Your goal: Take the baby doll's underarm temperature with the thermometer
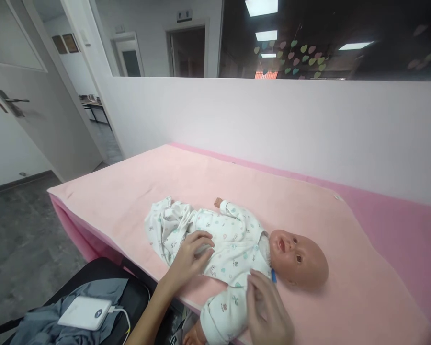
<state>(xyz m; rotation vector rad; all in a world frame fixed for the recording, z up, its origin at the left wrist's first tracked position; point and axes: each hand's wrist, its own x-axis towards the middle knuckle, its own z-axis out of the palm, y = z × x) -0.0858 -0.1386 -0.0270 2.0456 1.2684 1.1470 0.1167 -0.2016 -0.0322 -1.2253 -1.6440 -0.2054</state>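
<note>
A baby doll (299,258) lies on its back on the pink-covered table (129,184), its head to the right. It wears a white printed top (230,235), and white printed trousers (165,225) lie bunched at the left over its lower body. My left hand (194,249) rests at the doll's belly, its fingers curved with a gap between thumb and forefinger. Near the doll's shoulder and sleeve, my right hand (267,306) has thumb and forefinger close together at the fabric; whether cloth is pinched between them is hard to see.
A black chair (104,268) stands at the lower left with grey cloth (36,326) and a white power bank (85,312) with a cable. Behind the table rises a white wall (273,124) with a window. A door (39,96) is at the left.
</note>
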